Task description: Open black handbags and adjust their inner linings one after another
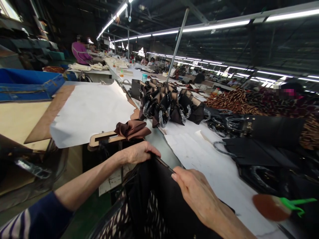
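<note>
A black bag (pixel 165 192) lies close to my body, its top edge tilted down to the right. My left hand (pixel 140 152) pinches the far end of that edge between thumb and fingers. Farther along the same edge, my right hand (pixel 196 189) grips it with the thumb pressed on top. The lower part of the bag drops out of the frame. Just beyond my left hand, a bundle of folded brown material (pixel 133 129) rests on a pale slotted board (pixel 102 139).
Several black bags with wrapped handles (pixel 163 106) stand on the table ahead. White sheets (pixel 92 109) cover surfaces on both sides. Flat black bags (pixel 264 152) and a brown pot with a green-handled tool (pixel 271 206) are at right. A blue bin (pixel 30 83) and a person in purple (pixel 81 53) are left.
</note>
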